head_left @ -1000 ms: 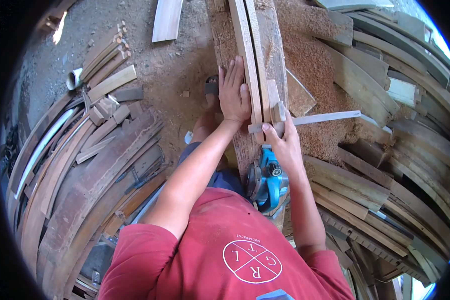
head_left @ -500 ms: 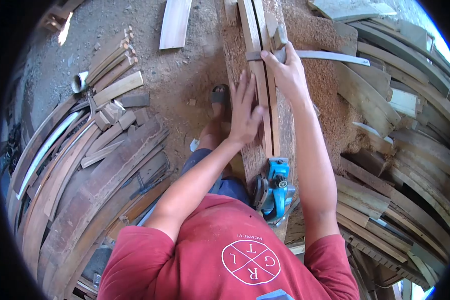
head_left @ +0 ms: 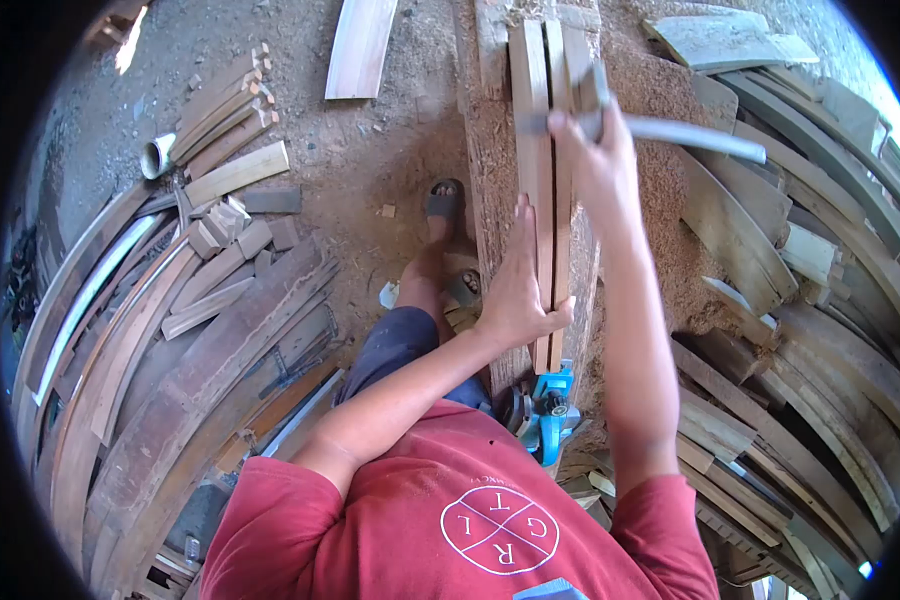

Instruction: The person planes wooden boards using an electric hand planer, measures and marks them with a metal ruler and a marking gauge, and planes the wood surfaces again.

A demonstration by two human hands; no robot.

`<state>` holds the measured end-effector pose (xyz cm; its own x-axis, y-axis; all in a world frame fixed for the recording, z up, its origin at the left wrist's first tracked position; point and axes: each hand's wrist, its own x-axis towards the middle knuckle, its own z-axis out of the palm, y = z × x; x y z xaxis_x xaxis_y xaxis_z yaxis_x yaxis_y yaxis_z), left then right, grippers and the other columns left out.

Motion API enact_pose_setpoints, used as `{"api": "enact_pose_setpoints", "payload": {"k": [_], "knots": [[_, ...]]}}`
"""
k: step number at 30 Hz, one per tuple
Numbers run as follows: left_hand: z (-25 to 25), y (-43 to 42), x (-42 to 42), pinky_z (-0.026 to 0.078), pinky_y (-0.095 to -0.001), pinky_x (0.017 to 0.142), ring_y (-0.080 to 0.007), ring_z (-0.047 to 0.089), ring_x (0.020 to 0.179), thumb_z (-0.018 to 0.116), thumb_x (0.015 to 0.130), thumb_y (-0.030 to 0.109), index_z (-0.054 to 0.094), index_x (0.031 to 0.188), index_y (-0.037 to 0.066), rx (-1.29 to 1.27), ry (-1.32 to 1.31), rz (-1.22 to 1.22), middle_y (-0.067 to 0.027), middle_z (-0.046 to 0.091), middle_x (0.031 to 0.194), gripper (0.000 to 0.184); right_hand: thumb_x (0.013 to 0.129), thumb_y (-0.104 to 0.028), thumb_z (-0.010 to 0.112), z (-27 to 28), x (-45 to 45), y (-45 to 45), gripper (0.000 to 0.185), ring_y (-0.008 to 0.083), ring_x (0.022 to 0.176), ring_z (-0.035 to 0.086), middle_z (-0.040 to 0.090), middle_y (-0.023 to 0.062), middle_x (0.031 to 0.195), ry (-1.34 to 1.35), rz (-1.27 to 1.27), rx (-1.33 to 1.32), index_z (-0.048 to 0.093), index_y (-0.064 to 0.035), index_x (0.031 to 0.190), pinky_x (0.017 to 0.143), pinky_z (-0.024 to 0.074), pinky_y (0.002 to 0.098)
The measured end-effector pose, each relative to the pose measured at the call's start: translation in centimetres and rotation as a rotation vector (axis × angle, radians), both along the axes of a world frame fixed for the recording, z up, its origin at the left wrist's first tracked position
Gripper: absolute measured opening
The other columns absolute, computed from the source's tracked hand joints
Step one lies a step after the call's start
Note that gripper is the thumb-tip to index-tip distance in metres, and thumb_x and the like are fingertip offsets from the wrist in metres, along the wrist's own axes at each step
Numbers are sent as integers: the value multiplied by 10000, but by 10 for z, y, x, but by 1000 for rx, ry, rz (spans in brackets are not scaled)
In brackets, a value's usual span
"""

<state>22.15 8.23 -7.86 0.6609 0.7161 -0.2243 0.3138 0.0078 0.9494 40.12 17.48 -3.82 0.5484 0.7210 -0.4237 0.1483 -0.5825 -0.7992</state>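
Observation:
Two long, narrow wooden strips point(head_left: 533, 85) lie side by side on a rough plank point(head_left: 490, 180), with a dark gap between them. My left hand point(head_left: 518, 300) grips them near their close end, fingers along the left side and thumb across the top. Farther up, my right hand point(head_left: 598, 150) is closed on a long flat metal bar point(head_left: 700, 137), which crosses the strips and sticks out to the right. Motion blurs the bar. A short wooden block point(head_left: 592, 85) stands beside my right fingertips. Close to my body, a blue power planer point(head_left: 550, 425) sits at the strips' near end.
Stacks of curved wooden boards point(head_left: 840, 200) fill the right side. More planks point(head_left: 210, 380) and short offcuts point(head_left: 225, 225) are piled on the left. Sawdust point(head_left: 645, 190) covers the ground right of the plank. A pale board point(head_left: 360, 50) lies at the top.
Both wooden strips have shifted toward my body, their near end now over the planer's front. My left hand has moved nearer, its thumb now across the strips. My right hand and the bar moved slightly right.

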Motion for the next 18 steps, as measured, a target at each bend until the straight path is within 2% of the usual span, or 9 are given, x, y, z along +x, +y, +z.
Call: {"api": "enact_pose_setpoints", "payload": {"k": [2,4,7,9,11,12,13,15,18], "knots": [[-8,-3,-1,179,-477,1327,-467,90,1632,813,730,260,-151,1669,-12,105,-6,-8,-330,-30,1749,1374,945,-314,763,-9,16,40,689,329,1187,686,710,227,1261,-26,28,5,510,-37,1523,1028,518,440],[-3,-1,-2,172,-483,1327,-475,82,1631,810,738,267,-151,1671,-8,65,11,-17,-331,-31,1749,1368,945,-345,766,-9,21,54,702,317,1174,686,717,213,1237,-2,5,72,509,-25,1515,1019,518,457],[0,-2,-1,173,-494,1329,-486,87,1626,802,744,302,-112,1678,-7,12,13,-12,-336,-6,1743,1343,958,-372,757,15,15,33,719,317,1201,673,703,220,1266,48,32,-167,497,-20,1527,1041,510,446],[-1,-1,-1,181,-497,1330,-490,101,1622,796,743,332,-74,1683,-11,-2,-5,15,-340,20,1738,1326,972,-327,751,7,2,-19,704,309,1229,657,681,224,1305,45,34,-174,480,-22,1546,1070,499,434],[-5,-2,-2,178,-504,1331,-510,88,1617,810,746,353,-72,1687,-3,43,62,-53,-338,22,1739,1338,977,-273,756,4,-17,-46,710,293,1252,639,663,225,1343,69,-38,28,457,-25,1572,1090,490,422],[-8,-5,-3,177,-504,1331,-518,74,1616,823,746,358,-80,1688,5,63,79,-78,-334,15,1741,1352,979,-222,754,6,-17,-41,702,265,1237,643,664,208,1356,170,-106,12,446,-28,1580,1090,489,420],[-6,-6,-5,177,-504,1331,-518,74,1616,823,746,358,-80,1688,5,44,84,-84,-334,15,1741,1352,967,-255,773,11,-14,-28,726,247,1211,656,673,191,1344,206,-136,19,452,-21,1575,1084,494,414],[-4,-3,-3,181,-502,1323,-508,77,1620,831,745,346,-108,1669,-39,-4,31,-47,-355,-20,1734,1373,947,-266,784,-5,2,9,709,244,1183,670,690,168,1301,98,-123,17,488,-16,1540,1059,508,410],[-5,-2,-4,190,-498,1322,-506,94,1618,832,741,340,-119,1670,-31,27,35,-59,-349,-28,1736,1381,928,-274,796,-13,28,67,694,247,1169,673,697,164,1284,115,-69,49,520,-13,1508,1023,520,394]]}}
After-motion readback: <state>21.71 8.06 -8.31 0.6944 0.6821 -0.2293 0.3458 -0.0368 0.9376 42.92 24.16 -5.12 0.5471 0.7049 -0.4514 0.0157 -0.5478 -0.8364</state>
